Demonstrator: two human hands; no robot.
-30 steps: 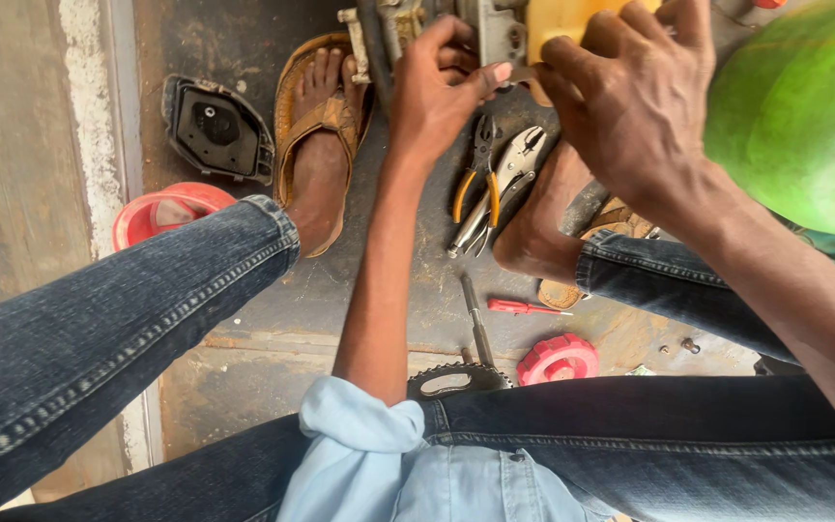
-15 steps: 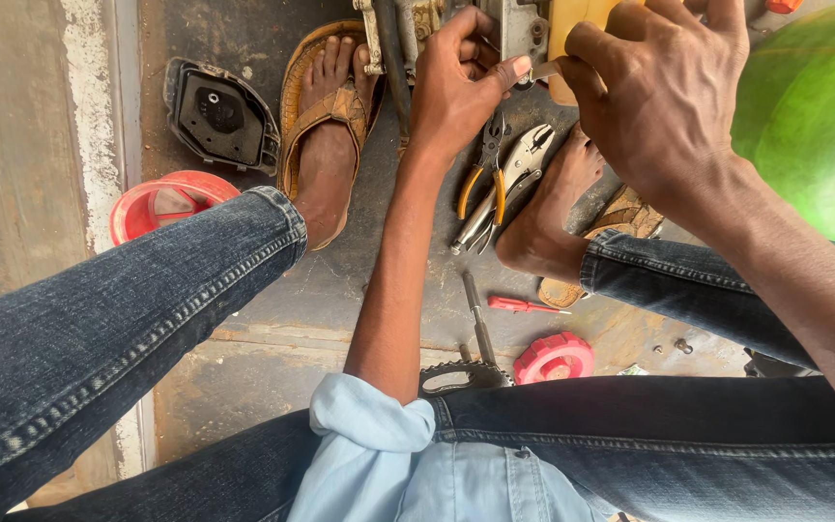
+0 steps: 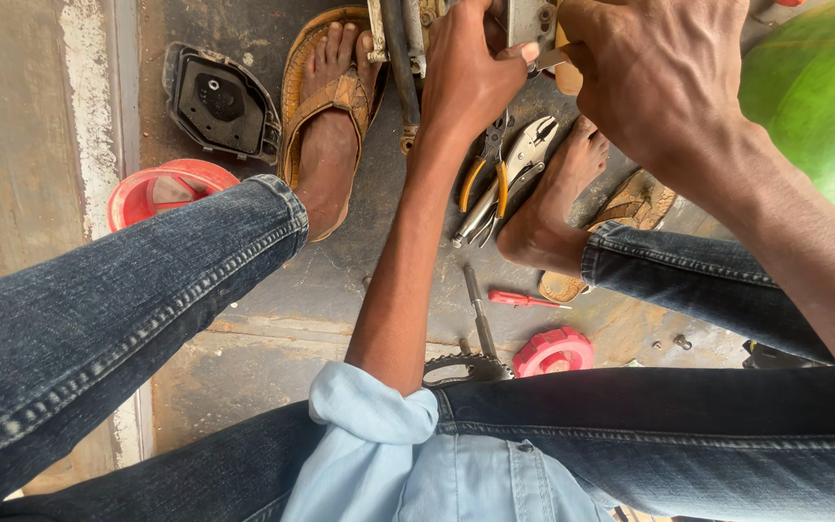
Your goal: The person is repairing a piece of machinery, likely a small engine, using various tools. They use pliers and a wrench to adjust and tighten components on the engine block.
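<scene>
Stained concrete floor (image 3: 340,290) | both hands (image 3: 471,77) gripping metal part (image 3: 532,21) | pliers (image 3: 504,179) below

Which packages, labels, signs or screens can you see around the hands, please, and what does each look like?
None: no package, label, sign or screen shows in this view.
Nearest the hands: a grey metal part at the top edge, touched by the left hand and the right hand.
Below them: pliers with yellow handles on the floor.

On the floor (image 3: 340,280) lie pliers (image 3: 504,179), a red screwdriver (image 3: 524,301), a red cap (image 3: 555,352), a black cover (image 3: 216,101), and what looks like a sprocket (image 3: 466,368).
</scene>
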